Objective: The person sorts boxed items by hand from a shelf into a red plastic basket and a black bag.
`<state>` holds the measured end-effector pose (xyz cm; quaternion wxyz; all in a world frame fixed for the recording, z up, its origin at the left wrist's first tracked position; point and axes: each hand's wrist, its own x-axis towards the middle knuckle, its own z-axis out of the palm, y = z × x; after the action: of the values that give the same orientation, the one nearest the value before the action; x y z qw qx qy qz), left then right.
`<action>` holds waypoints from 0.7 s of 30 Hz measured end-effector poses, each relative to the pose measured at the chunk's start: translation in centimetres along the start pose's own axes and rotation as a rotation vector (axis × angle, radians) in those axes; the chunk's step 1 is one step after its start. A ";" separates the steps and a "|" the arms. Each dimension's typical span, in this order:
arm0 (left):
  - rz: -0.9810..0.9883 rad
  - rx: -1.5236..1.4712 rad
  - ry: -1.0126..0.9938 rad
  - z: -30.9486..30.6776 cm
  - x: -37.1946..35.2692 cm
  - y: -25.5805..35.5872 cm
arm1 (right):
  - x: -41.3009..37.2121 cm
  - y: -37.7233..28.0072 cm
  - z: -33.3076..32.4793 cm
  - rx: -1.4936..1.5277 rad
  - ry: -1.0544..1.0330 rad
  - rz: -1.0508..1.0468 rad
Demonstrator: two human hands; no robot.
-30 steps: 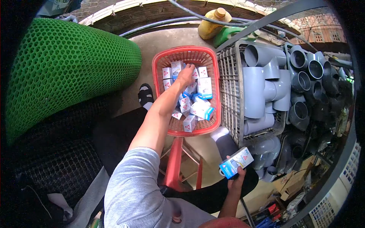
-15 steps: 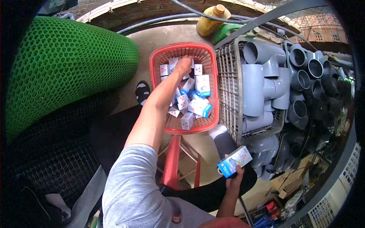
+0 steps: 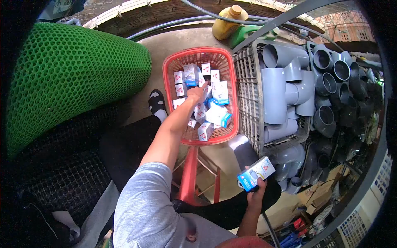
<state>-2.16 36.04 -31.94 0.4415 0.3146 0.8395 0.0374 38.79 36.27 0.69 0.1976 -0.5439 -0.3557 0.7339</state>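
Observation:
A red plastic basket (image 3: 167,66) holds several small white-and-blue boxes (image 3: 220,92). My left hand (image 3: 196,95) is inside the basket, over the middle of the pile. Its index finger stretches out toward the boxes, and nothing shows in its grasp; the other fingers are partly hidden. Near the back of the basket, one box (image 3: 191,75) stands with its blue printed side showing. My right hand (image 3: 257,191) grips a white-and-blue box (image 3: 256,173) above my right knee, thumb on its printed face. A small white ring shape shows beside that box.
Grey pipe fittings (image 3: 274,97) fill a crate (image 3: 248,74) right of the basket, with more fittings (image 3: 324,84) beyond. A roll of green mesh (image 3: 91,62) lies left. A yellow jug (image 3: 225,27) and green jug (image 3: 248,35) stand behind. A red stool (image 3: 189,175) supports the basket.
My left hand has moved from the back of the basket toward its middle, uncovering the boxes there. My right hand keeps its box in nearly the same place.

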 end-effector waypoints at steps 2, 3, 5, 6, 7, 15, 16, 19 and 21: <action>-0.046 0.024 0.057 0.2 0.7 0.3 | 0.0 -0.1 0.3 0.004 0.007 -0.014; 0.002 0.005 0.081 0.2 1.0 0.1 | 0.1 -0.1 0.4 0.012 0.018 -0.023; -0.018 0.015 0.097 0.2 2.5 0.0 | 0.2 0.0 0.1 0.007 0.022 -0.014; -0.036 0.032 0.115 -0.6 1.9 0.4 | 0.1 0.1 -0.1 0.010 0.028 -0.007; -0.014 0.023 0.108 -1.5 1.0 0.3 | 0.1 0.0 -0.1 0.008 0.029 -0.007; -0.023 0.086 0.182 0.0 0.6 -0.4 | -0.3 -0.4 0.8 0.026 0.033 -0.018; -0.004 0.072 0.162 -0.4 0.5 -0.6 | -0.3 -0.4 0.7 0.030 0.033 -0.022; -0.003 0.106 0.158 -2.5 -1.4 -0.4 | -0.2 -0.1 0.3 0.025 -0.001 -0.009; -0.002 0.177 0.172 -2.3 -1.0 -1.2 | -0.1 -0.2 0.4 -0.002 0.000 -0.026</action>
<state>-4.06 35.03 -30.19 0.3383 0.3469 0.8747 -0.0105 38.45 36.23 0.91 0.2064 -0.5395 -0.3634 0.7310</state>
